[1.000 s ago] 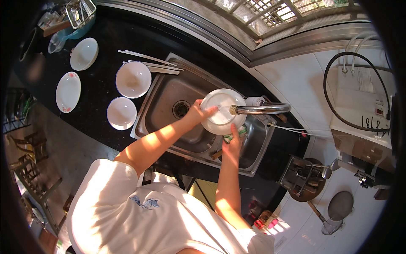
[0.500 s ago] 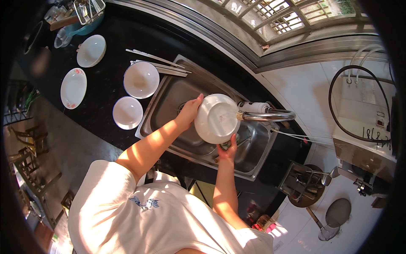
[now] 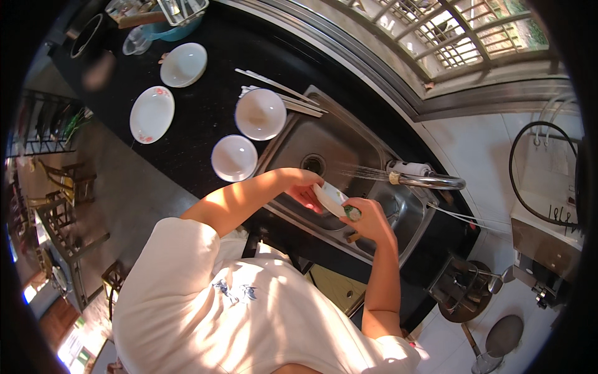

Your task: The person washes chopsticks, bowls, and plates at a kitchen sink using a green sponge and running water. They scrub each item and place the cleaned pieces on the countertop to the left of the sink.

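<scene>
Over the sink, my left hand grips the left edge of a white plate. The plate is tipped steeply, so only a narrow part of it shows. On its right side my right hand is closed, with a small green-and-white scrubber pressed between the fingers, touching the plate. Just beyond, water sprays leftward from the faucet into the left basin near the drain; the plate is apart from the stream.
Left of the sink stand two white bowls by several chopsticks. Farther left are an oval floral plate and a white bowl. A utensil rack stands at right, below a wall-mounted water heater.
The plate has turned from underside-up under the faucet to steeply tipped, and moved nearer my body, out of the water. My view has shifted, so the counter things appear farther right.
</scene>
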Demonstrator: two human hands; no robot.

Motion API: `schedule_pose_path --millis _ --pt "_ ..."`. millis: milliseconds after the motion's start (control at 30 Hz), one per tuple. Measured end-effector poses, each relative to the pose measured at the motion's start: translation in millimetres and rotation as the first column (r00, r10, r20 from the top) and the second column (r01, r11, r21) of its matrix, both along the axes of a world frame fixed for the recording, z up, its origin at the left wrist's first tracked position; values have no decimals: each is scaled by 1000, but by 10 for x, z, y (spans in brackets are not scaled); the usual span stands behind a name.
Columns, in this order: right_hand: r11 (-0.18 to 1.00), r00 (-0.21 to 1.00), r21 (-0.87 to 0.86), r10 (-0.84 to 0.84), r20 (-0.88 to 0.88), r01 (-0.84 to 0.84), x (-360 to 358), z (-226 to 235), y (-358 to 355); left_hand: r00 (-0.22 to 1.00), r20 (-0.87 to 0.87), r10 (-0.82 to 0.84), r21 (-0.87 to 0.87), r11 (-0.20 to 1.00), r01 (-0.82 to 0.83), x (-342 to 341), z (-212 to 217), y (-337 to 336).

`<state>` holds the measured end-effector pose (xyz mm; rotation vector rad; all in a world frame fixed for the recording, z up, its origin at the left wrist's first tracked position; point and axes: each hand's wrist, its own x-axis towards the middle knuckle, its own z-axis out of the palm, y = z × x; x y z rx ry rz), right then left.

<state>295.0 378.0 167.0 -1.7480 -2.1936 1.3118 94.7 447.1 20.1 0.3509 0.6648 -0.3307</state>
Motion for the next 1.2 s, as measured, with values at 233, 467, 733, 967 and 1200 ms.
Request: schedule_pose_path --millis 233,467,733,967,1200 --pt "996 995 17 91 -31 -91 -325 456 -55 986 -20 165 -100 981 -167 -344 356 -217" --pt "989 735 13 -99 -670 145 -654 766 108 824 355 442 555 609 -566 -1476 1234 -295" --pt "786 571 -189 -569 -592 589 -1076 -208 195 529 277 802 755 159 -636 -3154 1103 -595" --pt "669 662 -516 -711 -236 535 -1839 -1193 209 175 4 985 892 76 -446 -4284 161 -498" --pt "731 763 -462 -626 -162 502 -2222 -1470 311 -26 18 999 935 -27 -354 -4476 -236 -240"
